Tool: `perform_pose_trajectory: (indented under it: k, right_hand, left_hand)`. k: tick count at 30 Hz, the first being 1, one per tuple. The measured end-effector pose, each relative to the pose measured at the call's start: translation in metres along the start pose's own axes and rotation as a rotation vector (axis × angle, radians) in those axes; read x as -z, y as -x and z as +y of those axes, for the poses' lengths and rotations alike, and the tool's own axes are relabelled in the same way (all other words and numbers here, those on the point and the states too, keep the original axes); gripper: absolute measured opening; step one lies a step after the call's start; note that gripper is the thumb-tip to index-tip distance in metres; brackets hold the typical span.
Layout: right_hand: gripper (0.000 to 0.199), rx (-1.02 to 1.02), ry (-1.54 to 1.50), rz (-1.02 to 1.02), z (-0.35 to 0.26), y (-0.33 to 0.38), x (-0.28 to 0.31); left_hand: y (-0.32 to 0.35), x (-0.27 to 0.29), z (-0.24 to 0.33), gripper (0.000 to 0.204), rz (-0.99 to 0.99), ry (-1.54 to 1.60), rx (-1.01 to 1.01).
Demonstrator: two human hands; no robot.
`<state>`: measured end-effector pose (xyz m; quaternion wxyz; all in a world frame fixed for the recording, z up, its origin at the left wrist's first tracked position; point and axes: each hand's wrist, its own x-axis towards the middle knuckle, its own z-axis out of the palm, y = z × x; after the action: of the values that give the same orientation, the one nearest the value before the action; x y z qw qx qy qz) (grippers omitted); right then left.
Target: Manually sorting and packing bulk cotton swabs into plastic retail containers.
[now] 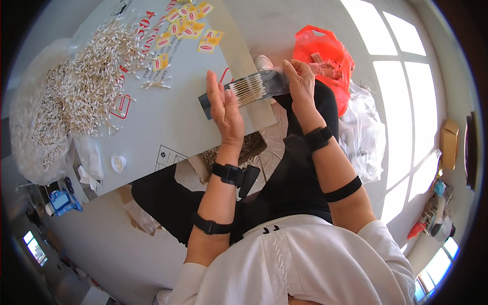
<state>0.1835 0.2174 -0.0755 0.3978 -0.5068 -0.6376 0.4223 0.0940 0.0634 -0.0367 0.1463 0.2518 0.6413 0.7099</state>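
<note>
A row of cotton swabs [249, 90] lies side by side on a dark, flat strip [205, 105] near the table's right edge. Across the strip's left part rests my left hand [226, 114], its fingers stretched out and its thumb beside the swabs. My right hand [302, 89] is closed, thumb against fingers, on the clear plastic sleeve [276, 81] at the strip's right end. How far the sleeve reaches over the swabs is hard to tell.
A large heap of loose cotton swabs [96, 76] spills from a clear bag [25, 137] on the table's left. Several yellow-and-white packets [190, 23] lie at the far side. A small white round tub [118, 163] stands near the front edge. On the right sits a red plastic bag [310, 43] holding pinkish packets.
</note>
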Motion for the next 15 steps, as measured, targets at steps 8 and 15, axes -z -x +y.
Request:
perform_pose_trajectory:
  k: [8,15]
  right_hand:
    - [0.029,-0.557,-0.653,-0.423,-0.026,0.032,-0.010]
    - [0.020,-0.477,-0.659,-0.382,-0.020,0.035,-0.017]
  left_hand:
    - [0.000,-0.001,0.000,0.058,0.002,-0.077,0.013]
    - [-0.004,-0.020,0.000,0.061,-0.004,-0.073,-0.004]
